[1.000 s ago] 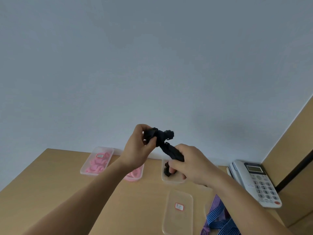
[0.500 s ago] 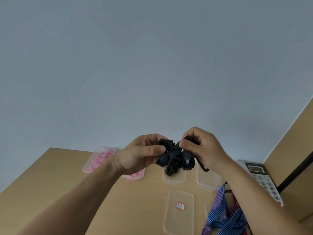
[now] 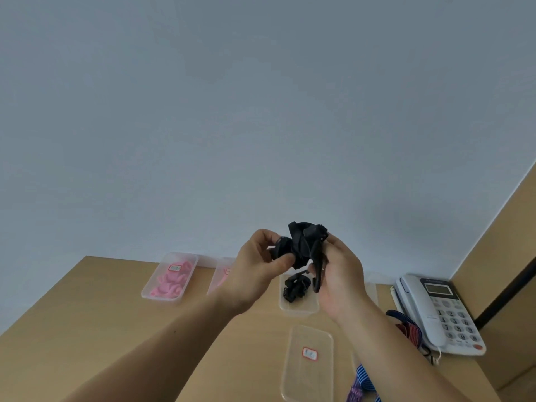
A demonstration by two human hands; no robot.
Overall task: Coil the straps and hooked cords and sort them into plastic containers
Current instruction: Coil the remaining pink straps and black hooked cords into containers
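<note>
Head view: left hand (image 3: 256,269) and right hand (image 3: 342,278) both pinch the bunched black strap (image 3: 301,245), raised above the far edge of the desk (image 3: 116,314). Clamp the coil with the thumbs, tuck in the dangling end, then lower it into the clear container (image 3: 298,308) of black straps.

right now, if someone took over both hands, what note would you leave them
Left hand and right hand both grip the bunched black strap above the desk.
Done: a coiled black strap lies in the clear container below; pink coils sit in the far-left container.
Left: finish this coil, likely drop it with the black one, then coil the blue striped straps.
</note>
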